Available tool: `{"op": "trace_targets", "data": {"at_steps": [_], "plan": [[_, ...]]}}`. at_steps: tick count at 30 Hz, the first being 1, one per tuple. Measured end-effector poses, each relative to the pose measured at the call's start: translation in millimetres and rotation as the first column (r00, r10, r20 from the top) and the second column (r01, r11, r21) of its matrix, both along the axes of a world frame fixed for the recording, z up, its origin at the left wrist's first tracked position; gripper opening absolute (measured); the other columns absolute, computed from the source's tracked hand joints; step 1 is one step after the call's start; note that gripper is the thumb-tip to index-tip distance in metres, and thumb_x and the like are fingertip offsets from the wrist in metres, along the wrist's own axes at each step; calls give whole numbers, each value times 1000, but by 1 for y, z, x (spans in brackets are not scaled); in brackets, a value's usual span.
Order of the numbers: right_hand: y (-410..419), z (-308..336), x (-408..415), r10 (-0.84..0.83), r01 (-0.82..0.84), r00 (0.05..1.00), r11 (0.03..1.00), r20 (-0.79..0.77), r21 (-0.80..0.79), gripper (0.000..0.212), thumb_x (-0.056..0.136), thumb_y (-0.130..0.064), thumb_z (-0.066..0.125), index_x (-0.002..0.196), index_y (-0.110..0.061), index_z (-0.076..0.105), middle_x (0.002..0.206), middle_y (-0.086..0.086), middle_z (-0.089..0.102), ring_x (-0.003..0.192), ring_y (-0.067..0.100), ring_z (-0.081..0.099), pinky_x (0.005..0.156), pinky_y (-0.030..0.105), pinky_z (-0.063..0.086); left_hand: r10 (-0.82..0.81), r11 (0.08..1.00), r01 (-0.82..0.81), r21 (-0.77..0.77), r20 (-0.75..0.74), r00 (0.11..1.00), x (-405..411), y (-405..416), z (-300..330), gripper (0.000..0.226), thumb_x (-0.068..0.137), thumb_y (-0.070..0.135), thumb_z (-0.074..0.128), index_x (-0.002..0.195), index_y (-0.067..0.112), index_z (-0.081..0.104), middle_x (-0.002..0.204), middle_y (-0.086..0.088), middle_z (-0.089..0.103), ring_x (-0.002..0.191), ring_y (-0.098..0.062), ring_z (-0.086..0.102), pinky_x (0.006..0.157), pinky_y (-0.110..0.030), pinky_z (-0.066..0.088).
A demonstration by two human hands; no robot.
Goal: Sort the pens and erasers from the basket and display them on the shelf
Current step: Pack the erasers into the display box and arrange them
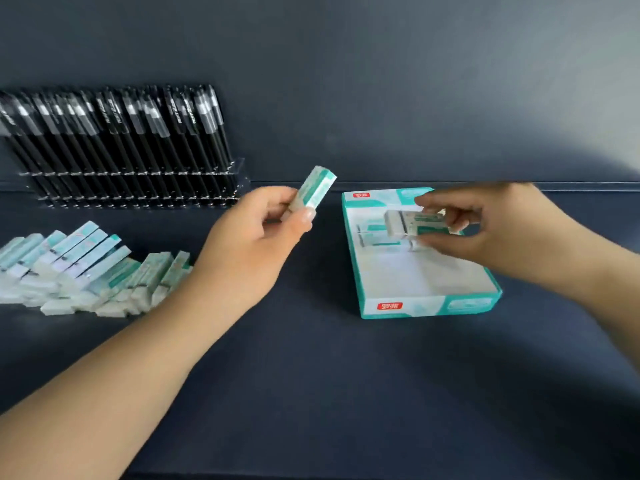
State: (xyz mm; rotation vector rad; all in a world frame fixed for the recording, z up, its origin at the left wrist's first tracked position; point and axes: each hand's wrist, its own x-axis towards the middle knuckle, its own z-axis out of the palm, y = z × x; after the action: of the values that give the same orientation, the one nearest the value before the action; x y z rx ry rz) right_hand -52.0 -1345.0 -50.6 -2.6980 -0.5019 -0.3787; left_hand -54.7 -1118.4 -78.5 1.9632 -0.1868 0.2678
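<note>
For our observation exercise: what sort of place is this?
Probably a stationery display shelf: black pens racked in a clear stand, wrapped erasers laid in rows, and an open eraser box.

L hand point(256, 237) is pinching one eraser point(313, 192) between thumb and fingers, holding it tilted above the dark shelf point(311, 393). R hand point(485, 230) is gripping a second eraser point(412, 223) over the open teal-and-white box point(415, 303). Eraser pile point(79, 271) is lying at left, leaning in rows. Black pens point(121, 143) are standing slanted in a clear rack point(239, 168) at the back wall.
</note>
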Motion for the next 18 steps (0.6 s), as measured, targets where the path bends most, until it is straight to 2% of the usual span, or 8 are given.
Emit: {"op": "trace_targets", "data": {"at_steps": [2,5,7,10,13,15,16,18], "plan": [[-6,-5,7,-45,45,998,999,-48,7,35,73,-27,70,105,-14,69,76,0,60,70,17,55,72,25,42,-55,997,50,65,70,996,6,-19,-5,8,86,36,52,93,39,50,100,16,61,100,-12,63,93,-41,48],[-4,-8,12,-58,50,991,996,-117,-68,37,78,-31,67,114,-21,65,86,-5,62,77,10,54,70,15,34,-101,984,82,161,113,988,16,-35,-11,20,85,40,43,105,35,43,104,16,56,104,-15,60,93,-36,46],[-3,-8,15,-44,29,989,994,-144,-109,35,80,-35,64,113,-24,65,100,-5,68,84,10,57,76,16,36,-104,977,80,196,113,988,24,-39,-17,23,93,32,47,115,26,47,108,12,55,107,-12,58,92,-25,42],[2,-11,18,3,-31,984,988,-181,-148,33,82,-37,60,114,-29,65,109,-8,67,90,11,59,80,17,38,-88,971,59,230,120,989,33,-37,-24,28,93,24,50,120,19,49,111,11,56,102,0,52,82,-7,36],[-1,-20,24,80,-114,980,976,-180,-187,32,83,-38,57,112,-26,66,112,-5,65,96,14,59,87,25,40,-115,972,88,218,115,987,38,-33,-31,22,92,26,53,114,26,49,103,24,55,93,16,49,79,3,32],[-1,-29,28,110,-139,980,976,-169,-170,31,83,-37,58,107,-20,69,109,1,63,94,16,57,86,28,41,-148,969,119,217,124,981,39,-30,-31,19,89,33,52,107,38,45,101,28,52,93,20,49,80,3,34],[3,-33,30,134,-156,982,971,-130,-181,28,83,-36,60,100,-16,72,103,5,64,89,18,59,81,31,46,-153,969,122,215,133,979,39,-29,-30,21,85,34,50,104,41,43,100,28,53,92,20,50,81,1,36],[6,-41,33,177,-176,984,957,-17,-228,24,71,-32,66,75,-11,74,78,10,66,63,24,63,54,33,55,-143,975,117,189,130,981,41,-25,-28,25,80,33,50,101,45,44,100,28,54,92,18,52,83,-2,39]]}}
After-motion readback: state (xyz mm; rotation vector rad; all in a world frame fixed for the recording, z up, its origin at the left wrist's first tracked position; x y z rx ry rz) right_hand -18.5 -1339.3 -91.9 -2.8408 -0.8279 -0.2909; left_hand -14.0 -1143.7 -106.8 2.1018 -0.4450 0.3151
